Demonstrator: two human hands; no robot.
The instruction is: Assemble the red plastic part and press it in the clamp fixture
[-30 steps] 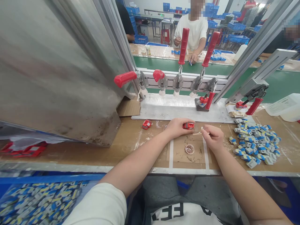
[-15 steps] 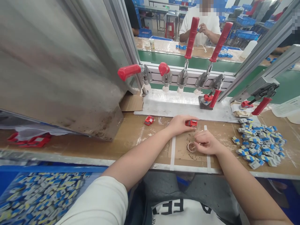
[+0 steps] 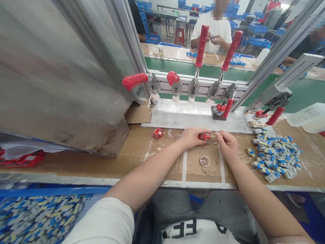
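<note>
centre of the frame: the left grip (image 3: 192,138) of the person holds a small red part (image 3: 201,137); the right grip (image 3: 229,144), just right of it, pinches a thin stick (image 3: 212,136) whose far end overlaps the part's face. below them, a small round cup (image 3: 204,161) stands on the brown surface (image 3: 137,149). left of centre: a second red part (image 3: 157,133). right: a heap of blue, grey and yellow pieces (image 3: 278,154). upper centre: a row of red-handled clamps (image 3: 194,84); behind it, a co-worker in a white top (image 3: 222,32). lower left: a blue bin (image 3: 50,192) of similar pieces.
</note>
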